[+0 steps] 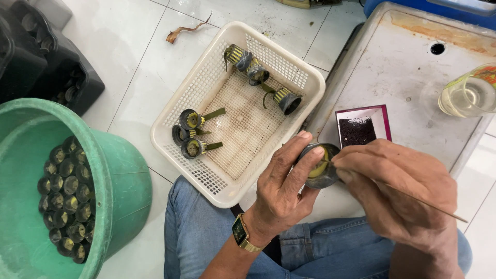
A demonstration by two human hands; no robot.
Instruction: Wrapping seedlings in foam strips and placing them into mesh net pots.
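While the left hand closes its grip around a small dark round cup, thumb and forefinger wrapped on the rim, the right hand pinches a thin wooden stick with its tip set into the yellowish filling of that cup. The cup sits above the person's lap, just beside the near corner of the white plastic basket and at the edge of the low metal table. Basket contents: six similar dark cups in two groups, three near the far wall and three near the left wall, each with a yellowish centre and a green leaf strip attached. Green bucket at left: many dark round cups packed in the bottom, mostly upright; their contents cannot be made out. Black trays at upper left hold more dark cups, partly hidden. On the table: a small open box with a purple rim holding a patch of fine black grains, and a clear glass container of pale liquid at the right edge. A dry brown leaf lies on the white tiled floor beyond the basket. A gold wristwatch is on the left wrist.
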